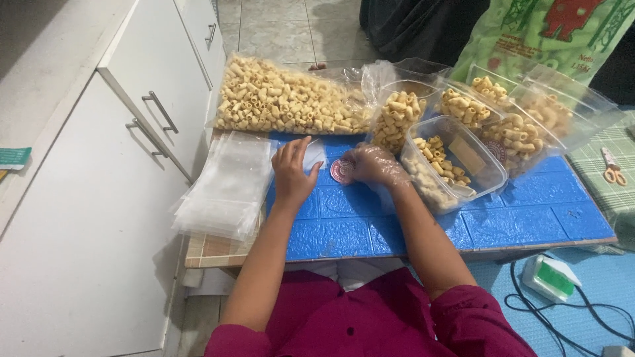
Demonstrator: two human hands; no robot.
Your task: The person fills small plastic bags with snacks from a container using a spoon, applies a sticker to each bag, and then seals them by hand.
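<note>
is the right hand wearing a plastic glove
Yes, the right hand is covered in a clear plastic glove, while the left hand is bare.

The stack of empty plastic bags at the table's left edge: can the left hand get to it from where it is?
Probably yes. The left hand rests on a small clear bag right beside the stack of empty plastic bags, and nothing stands between them; the snack tubs and the right hand are on the other side.

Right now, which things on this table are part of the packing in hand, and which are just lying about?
In use:
left hand on a small clear bag
right hand, plastic-gloved, at the round sticker
clear tub of tube snacks
stack of empty bags

Lying about:
scissors
white-and-green device
black cable
</note>
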